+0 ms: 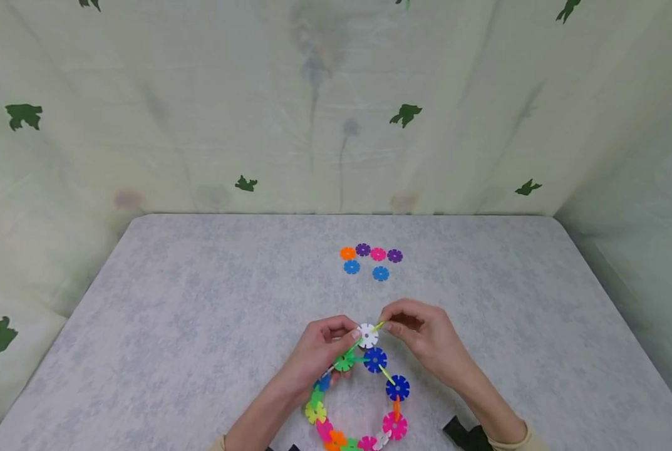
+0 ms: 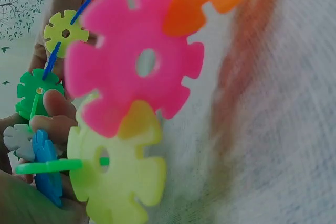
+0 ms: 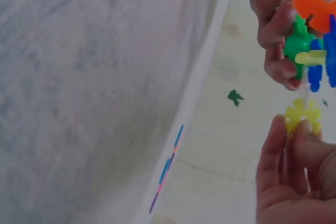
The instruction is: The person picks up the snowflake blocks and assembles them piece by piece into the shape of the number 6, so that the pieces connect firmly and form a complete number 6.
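Note:
A ring of colourful notched plastic discs, linked slot to slot, hangs below both hands; a pink disc (image 1: 394,426) and two dark blue discs (image 1: 398,388) form its right side. My left hand (image 1: 315,351) holds its upper left end, fingers and thumb by the white disc (image 1: 368,336) and a green disc (image 1: 344,361). Between thumb and fingers, my right hand (image 1: 434,341) pinches a yellow disc (image 3: 303,116), seen edge-on in the head view, its edge meeting the white one. Close in the left wrist view are another pink disc (image 2: 118,72) and a pale yellow disc (image 2: 152,182).
Farther back on the grey cloth-covered table (image 1: 200,313) lie several loose discs: an orange disc (image 1: 347,254), a pink one, two purple and two blue. A dark strap (image 1: 468,434) shows by my right wrist. A pale curtain (image 1: 200,125) rises behind the table.

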`<state>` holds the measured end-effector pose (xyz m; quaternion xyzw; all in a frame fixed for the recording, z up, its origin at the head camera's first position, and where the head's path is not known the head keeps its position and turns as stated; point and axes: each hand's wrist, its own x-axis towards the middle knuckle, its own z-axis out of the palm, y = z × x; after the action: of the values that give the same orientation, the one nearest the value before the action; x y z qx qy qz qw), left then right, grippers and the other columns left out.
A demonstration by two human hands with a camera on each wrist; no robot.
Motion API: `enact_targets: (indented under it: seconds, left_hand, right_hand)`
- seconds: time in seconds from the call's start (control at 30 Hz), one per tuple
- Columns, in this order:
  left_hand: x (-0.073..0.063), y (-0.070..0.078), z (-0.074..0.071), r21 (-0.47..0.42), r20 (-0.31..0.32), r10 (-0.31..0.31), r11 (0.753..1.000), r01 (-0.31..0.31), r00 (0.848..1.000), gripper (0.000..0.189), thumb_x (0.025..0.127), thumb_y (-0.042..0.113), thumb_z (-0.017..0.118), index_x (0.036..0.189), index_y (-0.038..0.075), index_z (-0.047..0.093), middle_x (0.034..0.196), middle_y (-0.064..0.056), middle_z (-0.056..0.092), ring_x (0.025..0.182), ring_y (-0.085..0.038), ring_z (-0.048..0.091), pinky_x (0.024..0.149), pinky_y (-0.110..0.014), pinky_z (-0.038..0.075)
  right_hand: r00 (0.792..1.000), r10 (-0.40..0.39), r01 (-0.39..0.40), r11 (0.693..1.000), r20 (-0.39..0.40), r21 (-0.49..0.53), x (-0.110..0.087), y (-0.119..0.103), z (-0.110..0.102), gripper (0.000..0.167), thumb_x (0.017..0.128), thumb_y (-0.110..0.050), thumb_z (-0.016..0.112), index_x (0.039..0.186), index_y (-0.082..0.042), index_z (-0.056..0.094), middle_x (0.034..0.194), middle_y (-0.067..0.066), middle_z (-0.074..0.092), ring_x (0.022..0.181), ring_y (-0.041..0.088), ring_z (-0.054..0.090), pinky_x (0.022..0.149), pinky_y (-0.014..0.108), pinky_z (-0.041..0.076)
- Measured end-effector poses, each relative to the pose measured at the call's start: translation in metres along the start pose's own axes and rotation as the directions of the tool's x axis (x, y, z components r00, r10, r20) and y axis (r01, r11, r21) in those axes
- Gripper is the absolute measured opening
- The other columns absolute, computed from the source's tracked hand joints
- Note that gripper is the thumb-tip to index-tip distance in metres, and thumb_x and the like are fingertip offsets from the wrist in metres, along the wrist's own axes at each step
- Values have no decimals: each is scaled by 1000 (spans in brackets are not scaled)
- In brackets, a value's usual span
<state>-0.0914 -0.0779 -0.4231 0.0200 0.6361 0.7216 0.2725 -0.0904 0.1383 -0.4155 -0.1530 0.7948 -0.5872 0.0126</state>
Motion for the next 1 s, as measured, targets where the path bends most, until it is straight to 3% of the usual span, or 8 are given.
enact_targets:
  seconds: [0.3,0.5,0.57,0.77,1.0]
  left_hand:
    - [0,0,-2,25,4,14,1000,-15,1000,24,96,25,64,105,3,65,90,-11,66,54,-17,54,44,-22,43]
    - [0,0,-6,147,-8,69,987,-67,998,23,99,22,60,109,2,65,95,-8,67,81,-19,60,73,-27,51]
    - [0,1,-8,167,-16,75,983,-72,997,22,99,20,59,110,2,65,94,-8,67,84,-19,60,79,-28,50]
    - [0,0,-13,136,-11,67,989,-65,998,22,98,17,59,112,0,62,92,-8,66,83,-18,61,79,-28,50]
    - [1,1,-11,110,-6,54,992,-53,999,25,97,17,62,117,1,61,99,-10,66,88,-19,61,82,-29,50]
  right_hand:
    - [999,4,-6,999,42,53,2,3,-1,12,92,-4,67,103,-7,71,98,3,70,89,23,66,83,32,55]
    - [989,99,-85,989,113,-124,15,8,-17,22,97,-16,64,116,-9,70,114,6,69,103,18,63,87,33,53]
    - [987,117,-92,974,112,-207,25,11,-25,24,98,-19,62,119,-9,69,116,6,68,106,18,62,87,36,53]
    - [983,132,-70,913,129,-402,69,22,-53,28,100,-14,57,126,-4,64,121,12,65,108,28,61,86,44,54]
    - [952,259,-136,834,161,-535,120,43,-70,41,98,-10,56,138,1,52,125,19,59,111,35,57,88,45,52]
